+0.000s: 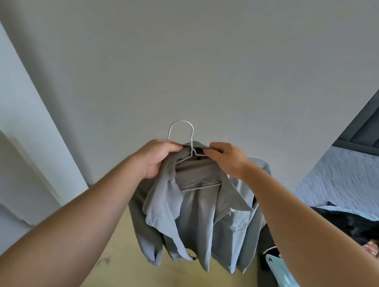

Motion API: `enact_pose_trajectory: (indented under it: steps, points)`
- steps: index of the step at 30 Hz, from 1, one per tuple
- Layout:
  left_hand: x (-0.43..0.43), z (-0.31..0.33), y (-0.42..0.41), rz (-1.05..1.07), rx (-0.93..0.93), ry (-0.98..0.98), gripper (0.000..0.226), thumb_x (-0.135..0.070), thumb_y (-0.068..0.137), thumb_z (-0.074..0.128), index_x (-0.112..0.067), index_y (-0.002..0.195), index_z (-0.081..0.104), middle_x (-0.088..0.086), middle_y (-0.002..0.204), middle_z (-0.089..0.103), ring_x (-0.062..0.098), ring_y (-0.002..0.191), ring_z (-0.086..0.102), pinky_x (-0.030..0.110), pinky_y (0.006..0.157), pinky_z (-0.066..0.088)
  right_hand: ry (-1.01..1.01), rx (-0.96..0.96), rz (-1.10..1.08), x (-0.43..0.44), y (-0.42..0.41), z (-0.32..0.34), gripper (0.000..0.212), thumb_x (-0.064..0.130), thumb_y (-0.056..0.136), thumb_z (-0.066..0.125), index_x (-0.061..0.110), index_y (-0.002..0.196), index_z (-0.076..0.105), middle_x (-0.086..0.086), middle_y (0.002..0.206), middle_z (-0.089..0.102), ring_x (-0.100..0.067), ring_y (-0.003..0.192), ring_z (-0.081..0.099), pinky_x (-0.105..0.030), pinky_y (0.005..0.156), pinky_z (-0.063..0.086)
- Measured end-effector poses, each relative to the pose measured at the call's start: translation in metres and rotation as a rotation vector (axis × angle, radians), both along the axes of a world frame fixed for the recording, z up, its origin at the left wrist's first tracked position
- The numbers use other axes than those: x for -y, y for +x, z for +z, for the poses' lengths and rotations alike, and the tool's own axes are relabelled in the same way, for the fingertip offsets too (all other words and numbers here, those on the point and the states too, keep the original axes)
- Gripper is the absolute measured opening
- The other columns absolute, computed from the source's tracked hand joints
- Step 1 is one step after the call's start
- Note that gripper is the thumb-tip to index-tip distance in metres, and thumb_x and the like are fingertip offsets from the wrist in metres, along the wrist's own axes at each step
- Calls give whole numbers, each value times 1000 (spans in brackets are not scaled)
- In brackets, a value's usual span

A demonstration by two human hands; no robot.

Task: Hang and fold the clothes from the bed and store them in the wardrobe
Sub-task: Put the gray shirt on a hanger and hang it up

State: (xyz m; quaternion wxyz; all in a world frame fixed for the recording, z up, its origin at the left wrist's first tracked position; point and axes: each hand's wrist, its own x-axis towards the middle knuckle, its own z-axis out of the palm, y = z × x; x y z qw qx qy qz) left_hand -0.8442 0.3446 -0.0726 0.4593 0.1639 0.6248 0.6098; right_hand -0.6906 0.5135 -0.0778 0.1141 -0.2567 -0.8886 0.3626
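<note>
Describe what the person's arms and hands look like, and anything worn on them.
The left hand and right hand are bare, with no gloves. The left forearm and right forearm are uncovered to the frame's edge: no sleeve, watch or bracelet shows. No ring shows on the visible fingers.

I see soft, even daylight; the shirt [192, 213] below the grip sits dimmer, and straight lines bow near the frame edges.

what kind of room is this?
Most likely a bedroom: a bed with a dark padded headboard at right, clothes piled on it, and a grey shirt held up on a white wire hanger.
</note>
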Motion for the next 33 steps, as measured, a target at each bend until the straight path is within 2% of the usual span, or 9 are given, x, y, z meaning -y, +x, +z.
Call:
enact_pose_trajectory:
  steps: [4, 7, 10, 14, 18, 21, 25, 29, 33]
  points:
    - [14, -6, -21, 91, -16, -112, 31, -18, 83, 75, -2, 110, 76, 19, 110, 74, 32, 99, 72, 50, 94, 57, -136, 55, 143, 1, -36, -1, 38, 43, 95, 64, 10, 76, 61, 12, 55, 47, -8, 55, 45, -29, 61, 36]
    - [23, -13, -37, 153, -205, -51, 5, -17, 85, 78, -16, 88, 82, 10, 98, 78, 21, 87, 75, 29, 74, 60, -194, 75, 253, 5, -67, 2, 37, 43, 95, 65, 18, 69, 62, 8, 60, 50, -10, 58, 47, -28, 60, 36]
    - [35, -12, -51, 220, -255, -5, 11, -18, 90, 74, -23, 85, 83, 3, 96, 79, 11, 86, 75, 19, 67, 56, -292, 21, 374, 8, -98, 6, 25, 33, 99, 64, 20, 77, 63, -3, 70, 53, -16, 66, 47, -30, 63, 36]
    - [51, -6, -68, 304, -192, -24, 10, -27, 87, 77, -20, 91, 83, 7, 103, 78, 20, 98, 74, 32, 87, 56, -280, 5, 524, 10, -132, 15, 15, 32, 101, 60, 18, 100, 65, -8, 79, 56, -19, 71, 48, -31, 67, 38]
    - [61, -2, -80, 438, -222, -61, 38, -43, 57, 89, -22, 88, 83, 2, 103, 78, 20, 106, 70, 36, 101, 51, -310, 104, 664, 13, -161, 24, 27, 35, 102, 57, 13, 87, 64, -2, 76, 54, -15, 67, 48, -23, 58, 37]
    - [69, -4, -85, 556, -186, -90, 22, -31, 69, 84, -19, 87, 83, 5, 102, 78, 21, 99, 71, 43, 107, 49, -360, 113, 687, 18, -183, 25, 18, 22, 98, 57, 14, 83, 63, -4, 76, 51, -18, 70, 45, -29, 62, 36]
    - [86, -12, -84, 670, -521, -399, 23, -36, 92, 67, -16, 89, 77, 7, 95, 74, 22, 91, 67, 32, 82, 51, -403, 91, 643, 28, -209, 19, 14, 10, 90, 55, 15, 85, 66, -2, 81, 58, -16, 76, 49, -28, 67, 39]
    - [114, -14, -71, 673, -516, -253, 23, -28, 81, 63, -23, 99, 76, -3, 98, 75, 16, 87, 66, 27, 76, 49, -374, 83, 627, 40, -230, 15, 18, 4, 84, 50, 12, 78, 64, -5, 73, 53, -20, 68, 43, -30, 60, 33]
    - [139, -34, -63, 486, -910, -708, 19, -25, 83, 72, -30, 100, 67, -14, 88, 67, 6, 81, 63, 19, 64, 42, -317, 127, 737, 63, -245, 16, 20, -3, 75, 45, 8, 78, 62, -10, 74, 43, -22, 70, 33, -31, 55, 24]
